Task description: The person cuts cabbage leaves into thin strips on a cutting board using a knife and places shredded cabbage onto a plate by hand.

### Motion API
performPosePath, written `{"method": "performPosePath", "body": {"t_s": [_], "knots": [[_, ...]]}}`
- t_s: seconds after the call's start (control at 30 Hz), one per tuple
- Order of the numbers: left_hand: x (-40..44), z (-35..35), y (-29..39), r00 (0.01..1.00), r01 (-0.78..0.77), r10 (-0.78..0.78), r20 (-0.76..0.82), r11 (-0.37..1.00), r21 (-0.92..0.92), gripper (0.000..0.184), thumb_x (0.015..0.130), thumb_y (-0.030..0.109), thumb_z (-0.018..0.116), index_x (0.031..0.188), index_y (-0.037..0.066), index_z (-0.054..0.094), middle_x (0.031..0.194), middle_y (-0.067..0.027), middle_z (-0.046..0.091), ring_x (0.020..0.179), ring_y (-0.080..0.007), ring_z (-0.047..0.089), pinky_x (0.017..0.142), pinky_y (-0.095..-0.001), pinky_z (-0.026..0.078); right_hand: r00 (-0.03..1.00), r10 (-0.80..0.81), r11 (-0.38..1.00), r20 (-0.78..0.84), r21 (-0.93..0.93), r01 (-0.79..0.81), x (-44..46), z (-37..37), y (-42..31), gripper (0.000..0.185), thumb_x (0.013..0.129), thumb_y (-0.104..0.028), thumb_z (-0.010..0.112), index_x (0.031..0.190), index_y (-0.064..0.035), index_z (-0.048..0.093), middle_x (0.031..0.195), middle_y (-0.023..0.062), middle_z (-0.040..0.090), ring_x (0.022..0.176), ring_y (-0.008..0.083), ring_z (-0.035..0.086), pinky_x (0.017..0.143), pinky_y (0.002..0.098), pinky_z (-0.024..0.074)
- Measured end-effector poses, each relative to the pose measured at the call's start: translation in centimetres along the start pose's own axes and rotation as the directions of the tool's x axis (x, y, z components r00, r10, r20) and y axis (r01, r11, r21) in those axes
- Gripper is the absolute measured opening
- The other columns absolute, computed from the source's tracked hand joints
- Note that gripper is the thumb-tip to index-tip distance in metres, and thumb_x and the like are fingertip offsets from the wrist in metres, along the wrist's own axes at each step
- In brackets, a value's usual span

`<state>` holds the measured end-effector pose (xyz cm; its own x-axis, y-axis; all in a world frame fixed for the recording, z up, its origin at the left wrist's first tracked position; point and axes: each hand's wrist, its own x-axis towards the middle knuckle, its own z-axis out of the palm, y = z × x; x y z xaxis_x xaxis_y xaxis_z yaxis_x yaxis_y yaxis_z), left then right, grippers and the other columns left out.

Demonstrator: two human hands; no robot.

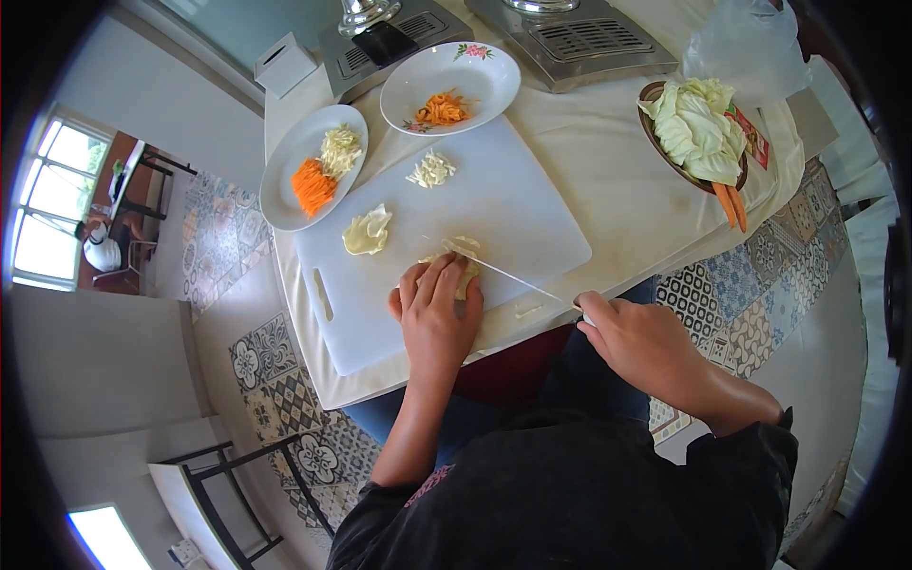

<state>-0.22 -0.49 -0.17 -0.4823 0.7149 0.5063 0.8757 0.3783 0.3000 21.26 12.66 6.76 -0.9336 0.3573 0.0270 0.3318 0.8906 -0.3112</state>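
My left hand (439,306) presses down on a pale cabbage piece (467,275) on the white cutting board (513,204), fingers bent over it. In my right hand (632,337) is the handle of a knife (518,277), its thin blade reaching left to the cabbage by my left fingertips. Another cabbage leaf piece (368,231) lies on the board to the left, and a small heap of shredded cabbage (432,169) sits farther back. Parts of the held piece are hidden under my fingers.
A white oval plate (275,195) bears shredded carrot and cabbage. Behind the board, a flowered plate (499,90) holds carrot shreds. At right, a brown bowl (650,92) carries cabbage leaves and carrots. Metal stoves (598,43) stand at the back. A person (103,249) sits far left.
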Motion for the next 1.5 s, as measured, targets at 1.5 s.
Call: {"method": "performPosePath", "body": {"t_s": [1.5], "knots": [[-0.2, -0.3, 0.0, 0.999, 0.024, -0.024, 0.044, 1.0, -0.002, 0.03, 0.082, 0.02, 0.074, 0.111, 0.014, 0.069, 0.122, 0.0002, 0.067, 0.114, -0.0256, 0.056, 0.096, -0.0427, 0.037, 0.984, 0.085, 0.996, 0.157, 0.002, -0.086, 0.0, 0.2, -0.8, 0.013, 0.093, -0.007, 0.053, 0.101, 0.0006, 0.047, 0.062, 0.018, 0.063, 0.057, 0.0369, 0.066, 0.048, 0.0459, 0.0514]]}}
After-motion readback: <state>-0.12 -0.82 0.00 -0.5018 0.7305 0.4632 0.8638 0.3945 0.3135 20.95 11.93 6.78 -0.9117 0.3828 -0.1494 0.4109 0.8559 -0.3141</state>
